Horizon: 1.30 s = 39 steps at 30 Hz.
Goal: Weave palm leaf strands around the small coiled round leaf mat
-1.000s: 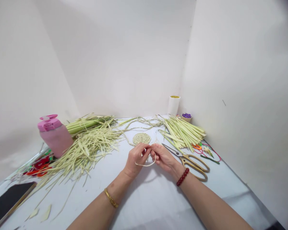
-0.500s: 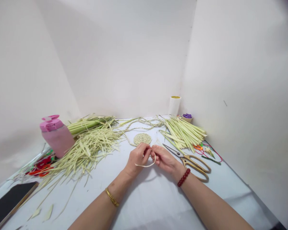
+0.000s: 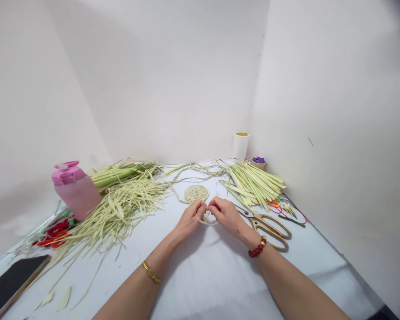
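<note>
**Hands:** My left hand (image 3: 189, 221) and right hand (image 3: 226, 218) are drawn in close, fingers curled, each pinching one part of a small loop of pale leaf strip (image 3: 206, 221). My fingers hide where its ends go.

**Why held so:** I keep the loop raised in my fingertips, above the table (image 3: 206, 284), so both hands can work on it without the surface getting in the way.

**Things nearby:** A coiled round leaf mat (image 3: 196, 193) lies just ahead of my fingertips, and a loose braided cord (image 3: 193, 168) trails away behind it. A bundle of green-white leaf strips (image 3: 253, 184) lies ahead and to the right, with a shredded leaf pile (image 3: 120, 209) to the left.

**In the way:** Gold-handled scissors (image 3: 270, 229) lie just beside my right hand. A pink water bottle (image 3: 75, 192) stands beyond the shredded pile, well apart from my hands.

**Far edge:** A white roll (image 3: 240, 146) and a small bowl of purple pieces (image 3: 258, 162) sit at the back.
</note>
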{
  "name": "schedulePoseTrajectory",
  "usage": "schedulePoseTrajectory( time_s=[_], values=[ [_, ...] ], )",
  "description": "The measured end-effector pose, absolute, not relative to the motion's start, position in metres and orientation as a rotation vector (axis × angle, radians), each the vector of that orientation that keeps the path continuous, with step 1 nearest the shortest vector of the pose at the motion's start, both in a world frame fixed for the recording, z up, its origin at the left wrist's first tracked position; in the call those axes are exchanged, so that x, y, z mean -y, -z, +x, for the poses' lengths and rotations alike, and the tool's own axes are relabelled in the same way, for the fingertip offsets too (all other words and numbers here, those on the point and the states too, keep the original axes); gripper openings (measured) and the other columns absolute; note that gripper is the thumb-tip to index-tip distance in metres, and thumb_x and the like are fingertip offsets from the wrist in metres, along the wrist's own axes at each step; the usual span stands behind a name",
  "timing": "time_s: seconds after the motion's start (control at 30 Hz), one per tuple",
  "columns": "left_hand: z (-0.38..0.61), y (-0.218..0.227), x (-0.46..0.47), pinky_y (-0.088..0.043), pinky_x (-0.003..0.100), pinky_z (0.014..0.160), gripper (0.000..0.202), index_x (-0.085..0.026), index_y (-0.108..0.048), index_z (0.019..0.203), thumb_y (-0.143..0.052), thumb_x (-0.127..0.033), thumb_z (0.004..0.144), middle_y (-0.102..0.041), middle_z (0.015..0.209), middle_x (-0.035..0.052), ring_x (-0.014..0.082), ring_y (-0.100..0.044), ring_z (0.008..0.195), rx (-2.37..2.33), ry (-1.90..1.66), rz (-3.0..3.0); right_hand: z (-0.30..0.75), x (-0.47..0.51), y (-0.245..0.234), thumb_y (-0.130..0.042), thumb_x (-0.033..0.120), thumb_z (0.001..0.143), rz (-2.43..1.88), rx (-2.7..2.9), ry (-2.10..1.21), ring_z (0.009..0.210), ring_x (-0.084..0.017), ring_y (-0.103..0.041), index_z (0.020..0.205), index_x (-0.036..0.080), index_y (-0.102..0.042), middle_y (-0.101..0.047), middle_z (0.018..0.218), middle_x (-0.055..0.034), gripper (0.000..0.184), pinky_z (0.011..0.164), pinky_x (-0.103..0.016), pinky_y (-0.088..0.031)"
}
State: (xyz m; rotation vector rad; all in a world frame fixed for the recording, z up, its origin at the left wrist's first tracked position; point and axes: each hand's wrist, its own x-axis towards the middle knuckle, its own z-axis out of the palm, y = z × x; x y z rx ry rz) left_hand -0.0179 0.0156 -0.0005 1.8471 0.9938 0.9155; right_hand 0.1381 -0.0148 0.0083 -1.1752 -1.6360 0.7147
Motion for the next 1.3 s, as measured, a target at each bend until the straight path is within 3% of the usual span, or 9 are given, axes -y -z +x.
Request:
schedulePoseTrajectory(
  time_s=[0.23, 0.4, 0.73, 0.87, 1.03, 1.17, 1.3],
  values=[
    [-0.017, 0.002, -0.013, -0.037, 0.023, 0.058, 0.019, -0.02, -0.05, 0.081, -0.043, -0.037, 0.087, -0.051, 0.064, -0.0042, 0.0115, -0.047, 0.058, -1.074, -1.038, 1.915, 0.131, 0.015, -0.005, -0.055, 0.033, 0.078, -0.99, 1.295, -1.277, 0.042, -0.007, -0.038, 0.064, 0.019, -0.046, -0.045, 0.051, 0.0065, 0.022, 0.043, -0.02, -0.035],
    [-0.014, 0.002, -0.01, -0.041, 0.023, 0.061, 0.014, -0.02, -0.052, 0.083, -0.048, -0.033, 0.085, -0.057, 0.075, -0.0016, 0.0113, -0.051, 0.063, -1.101, -1.184, 1.977, 0.13, 0.014, -0.003, -0.06, 0.035, 0.075, -0.9, 1.138, -1.38, 0.042, -0.007, -0.039, 0.067, 0.019, -0.048, -0.047, 0.054, 0.0058, 0.022, 0.042, -0.02, -0.036],
    [-0.016, 0.0, -0.008, -0.041, 0.025, 0.064, 0.02, -0.019, -0.062, 0.079, -0.05, -0.035, 0.084, -0.062, 0.075, 0.0008, 0.0129, -0.053, 0.065, -1.145, -1.199, 2.045, 0.13, 0.012, 0.002, -0.052, 0.036, 0.083, -1.015, 1.349, -1.059, 0.042, -0.008, -0.039, 0.07, 0.019, -0.048, -0.046, 0.053, 0.0063, 0.021, 0.044, -0.022, -0.033],
    [-0.012, -0.007, -0.005, -0.038, 0.023, 0.056, 0.017, -0.018, -0.056, 0.072, -0.055, -0.034, 0.077, -0.054, 0.065, -0.0023, 0.0105, -0.046, 0.057, -1.128, -1.142, 1.804, 0.132, 0.015, -0.001, -0.047, 0.028, 0.085, -1.143, 1.542, -0.718, 0.051, -0.011, -0.044, 0.069, 0.02, -0.049, -0.05, 0.061, 0.0032, 0.018, 0.051, -0.023, -0.035],
    [-0.011, -0.015, -0.003, -0.031, 0.019, 0.047, 0.02, -0.019, -0.045, 0.07, -0.056, -0.035, 0.072, -0.031, 0.057, -0.0079, 0.0064, -0.028, 0.047, -0.882, -0.836, 1.231, 0.133, 0.016, 0.001, -0.04, 0.021, 0.089, -1.187, 1.815, -0.268, 0.065, -0.015, -0.049, 0.078, 0.02, -0.052, -0.057, 0.074, -0.002, 0.017, 0.063, -0.026, -0.036],
    [-0.015, -0.017, -0.004, -0.024, 0.019, 0.043, 0.021, -0.019, -0.04, 0.067, -0.052, -0.034, 0.074, -0.027, 0.06, -0.0079, 0.005, -0.018, 0.045, -0.74, -0.673, 1.123, 0.133, 0.016, 0.004, -0.037, 0.02, 0.09, -1.224, 1.85, -0.179, 0.067, -0.015, -0.05, 0.08, 0.02, -0.052, -0.057, 0.077, -0.0032, 0.018, 0.064, -0.026, -0.036],
    [-0.017, -0.015, -0.007, -0.029, 0.02, 0.045, 0.02, -0.019, -0.04, 0.065, -0.05, -0.034, 0.074, -0.031, 0.058, -0.0074, 0.0055, -0.023, 0.044, -0.74, -0.675, 1.145, 0.134, 0.015, 0.004, -0.038, 0.019, 0.09, -1.235, 1.823, -0.194, 0.066, -0.015, -0.049, 0.079, 0.02, -0.051, -0.056, 0.075, -0.0022, 0.017, 0.064, -0.026, -0.035]
  ],
)
